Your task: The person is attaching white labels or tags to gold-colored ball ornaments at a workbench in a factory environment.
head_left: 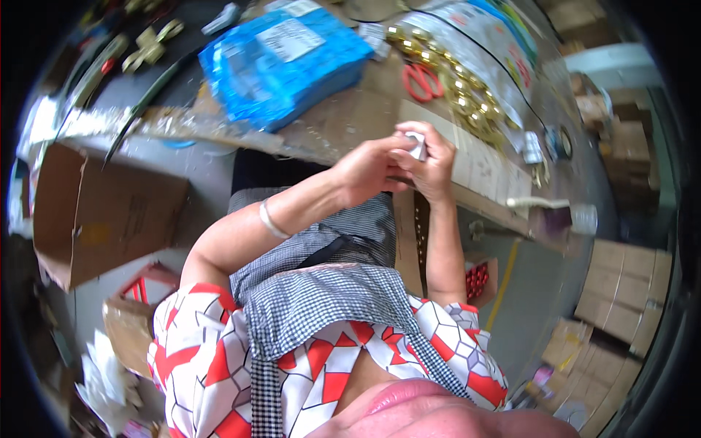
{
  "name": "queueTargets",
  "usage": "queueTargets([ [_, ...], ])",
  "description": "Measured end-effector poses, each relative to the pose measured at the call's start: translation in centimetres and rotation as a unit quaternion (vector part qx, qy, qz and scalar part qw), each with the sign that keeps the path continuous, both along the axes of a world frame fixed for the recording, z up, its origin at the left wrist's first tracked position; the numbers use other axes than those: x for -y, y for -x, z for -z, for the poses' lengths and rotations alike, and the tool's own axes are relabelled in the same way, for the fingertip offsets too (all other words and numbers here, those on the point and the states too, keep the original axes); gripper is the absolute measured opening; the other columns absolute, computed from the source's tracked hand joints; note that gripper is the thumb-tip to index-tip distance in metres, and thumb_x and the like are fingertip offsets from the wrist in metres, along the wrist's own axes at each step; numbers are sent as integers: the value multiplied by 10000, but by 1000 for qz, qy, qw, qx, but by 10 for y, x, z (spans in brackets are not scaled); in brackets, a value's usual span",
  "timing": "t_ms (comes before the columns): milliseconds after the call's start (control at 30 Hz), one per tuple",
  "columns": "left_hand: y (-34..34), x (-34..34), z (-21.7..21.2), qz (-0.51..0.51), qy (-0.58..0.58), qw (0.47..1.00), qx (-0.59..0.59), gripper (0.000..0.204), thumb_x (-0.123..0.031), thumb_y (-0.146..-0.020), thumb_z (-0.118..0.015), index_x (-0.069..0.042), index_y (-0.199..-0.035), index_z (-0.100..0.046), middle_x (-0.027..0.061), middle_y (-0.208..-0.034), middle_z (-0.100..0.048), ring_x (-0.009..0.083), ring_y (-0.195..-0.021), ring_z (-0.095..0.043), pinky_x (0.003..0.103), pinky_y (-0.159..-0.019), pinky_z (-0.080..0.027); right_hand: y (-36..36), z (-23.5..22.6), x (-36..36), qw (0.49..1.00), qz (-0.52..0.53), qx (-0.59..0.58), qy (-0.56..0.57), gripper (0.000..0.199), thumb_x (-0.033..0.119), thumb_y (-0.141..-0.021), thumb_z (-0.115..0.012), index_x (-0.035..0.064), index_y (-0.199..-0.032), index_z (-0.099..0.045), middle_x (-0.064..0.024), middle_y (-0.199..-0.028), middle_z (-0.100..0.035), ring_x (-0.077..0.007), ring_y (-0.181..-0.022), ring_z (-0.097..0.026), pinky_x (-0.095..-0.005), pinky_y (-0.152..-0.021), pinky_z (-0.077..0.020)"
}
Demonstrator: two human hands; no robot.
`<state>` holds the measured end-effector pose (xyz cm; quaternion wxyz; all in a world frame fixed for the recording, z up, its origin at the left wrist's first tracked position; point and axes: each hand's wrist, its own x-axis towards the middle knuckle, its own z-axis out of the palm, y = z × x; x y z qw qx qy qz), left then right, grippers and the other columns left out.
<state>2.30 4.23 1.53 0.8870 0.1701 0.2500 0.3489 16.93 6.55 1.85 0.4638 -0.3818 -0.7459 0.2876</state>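
Note:
My hands are together just over the near edge of the table. Between their fingers sits a small white piece (417,146), mostly covered, so its kind cannot be made out. My left hand (367,169) reaches in from the left with its fingers closed against the piece. My right hand (436,162) curls around it from the other side, thumb and fingers bent. Beyond them lie red-handled scissors (421,82) and a string of shiny gold beads (471,95). A blue plastic-wrapped package (292,62) with a white label rests on the table to the left.
A white plastic bag (475,40) lies behind the beads. At the right are a tape roll (561,142) and a pale strip (539,203) near the table edge. An open cardboard box (109,212) stands at lower left; stacked cartons (621,285) are at right.

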Motion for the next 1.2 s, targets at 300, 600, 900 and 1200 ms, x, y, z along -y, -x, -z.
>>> queueTargets([
  [300, 68, 24, -36, 81, -239, 959, -126, 395, -364, -894, -577, -10, -1060, -634, 60, -1002, -661, 119, -927, -589, 248, -803, -455, -14, -8, -18, 971, 107, 211, -29, 469, 396, -745, -725, 23, -990, -580, -113, -879, -611, -304, -795, -598, -388, -703, -469],
  [600, 273, -81, -52, -308, -399, 808, -304, 441, -399, -875, -585, -50, -1143, -604, 62, -1021, -642, 185, -943, -601, 348, -826, -484, -19, 16, -29, 928, 78, 340, -129, 511, 429, -793, -649, 18, -1080, -549, -148, -1079, -511, -330, -1004, -477, -426, -882, -362],
  [900, 284, -195, 14, -165, -291, 334, -881, 431, -386, -740, -658, -193, -1124, -638, 78, -1141, -611, 305, -1069, -547, 521, -855, -437, -17, 18, -30, 933, 77, 328, -126, 544, 431, -784, -660, 13, -1116, -550, -136, -1071, -529, -321, -996, -490, -417, -891, -371],
  [1200, 289, -204, 9, -326, -325, 634, -621, 274, -301, -737, -712, -68, -879, -686, 57, -766, -675, 179, -707, -648, 312, -680, -529, -23, 11, -35, 949, 56, 300, -82, 665, 562, -795, -596, 3, -1150, -538, -154, -1067, -541, -316, -1010, -505, -409, -893, -378],
])
